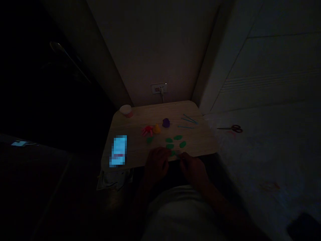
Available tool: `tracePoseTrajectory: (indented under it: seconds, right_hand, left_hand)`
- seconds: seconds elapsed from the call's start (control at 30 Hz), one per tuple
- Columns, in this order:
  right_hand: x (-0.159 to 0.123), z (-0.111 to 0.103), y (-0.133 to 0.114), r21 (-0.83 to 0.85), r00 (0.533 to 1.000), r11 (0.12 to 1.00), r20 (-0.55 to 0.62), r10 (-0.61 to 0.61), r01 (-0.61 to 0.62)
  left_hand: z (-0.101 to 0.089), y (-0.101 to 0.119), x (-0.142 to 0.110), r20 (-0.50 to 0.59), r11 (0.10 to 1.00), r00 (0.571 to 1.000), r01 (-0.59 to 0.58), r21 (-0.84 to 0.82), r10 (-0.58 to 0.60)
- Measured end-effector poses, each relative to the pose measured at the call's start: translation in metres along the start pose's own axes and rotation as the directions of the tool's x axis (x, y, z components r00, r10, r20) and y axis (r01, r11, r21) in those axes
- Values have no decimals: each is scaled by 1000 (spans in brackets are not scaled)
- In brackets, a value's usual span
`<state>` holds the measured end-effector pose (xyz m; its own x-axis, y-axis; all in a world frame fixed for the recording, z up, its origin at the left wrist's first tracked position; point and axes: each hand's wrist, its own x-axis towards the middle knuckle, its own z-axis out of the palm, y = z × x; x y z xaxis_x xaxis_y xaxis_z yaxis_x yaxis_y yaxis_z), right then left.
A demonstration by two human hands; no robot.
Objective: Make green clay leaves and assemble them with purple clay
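Two hands, left hand and right hand, slightly apart, grips too dark to tell, are flanking a green piece, dimness risking a nudge off the nearby table.

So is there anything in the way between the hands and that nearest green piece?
Nothing visible. The left hand is right beside the nearest green piece, and the right hand is close on its other side. The four green ovals lie beyond it, not between. It's too dark to tell about actual contact.
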<state>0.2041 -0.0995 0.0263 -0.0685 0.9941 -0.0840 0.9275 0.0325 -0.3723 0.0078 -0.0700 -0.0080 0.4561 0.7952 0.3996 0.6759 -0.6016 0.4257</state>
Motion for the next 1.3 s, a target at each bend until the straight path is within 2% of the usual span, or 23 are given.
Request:
tracePoseTrajectory:
  seconds: [0.23, 0.43, 0.63, 0.83, 1.03, 1.2, 1.3]
  right_hand:
    - [4, -2, -1, -11, 999, 1000, 42, 19, -19]
    - [3, -4, 1, 19, 1000, 1000, 7, -4, 4]
    - [5, -5, 1, -28, 999, 999, 43, 21, -19]
    - [4, -9, 1, 24, 1000, 1000, 12, -1, 1]
    - [7, -12, -1, -47, 997, 999, 81, 21, -18]
    - [7, -16, -2, -37, 999, 999, 40, 4, -2]
    - [8, -15, -4, -47, 998, 999, 62, 18, -15]
  left_hand:
    - [0, 0, 0, 12, 1000, 1000, -3, 18, 2]
    - [0, -1, 0, 25, 1000, 1000, 9, 10, -9]
    - [1, -1, 0, 25, 1000, 1000, 4, 16, -4]
    - [3, -3, 0, 9, 1000, 1000, -5, 9, 4]
    - [1, -2, 0, 10, 1000, 1000, -1, -4, 1]
    - [1, -2, 0, 27, 1000, 1000, -3, 12, 3]
    - [1, -2, 0, 23, 1000, 1000, 1, 6, -1]
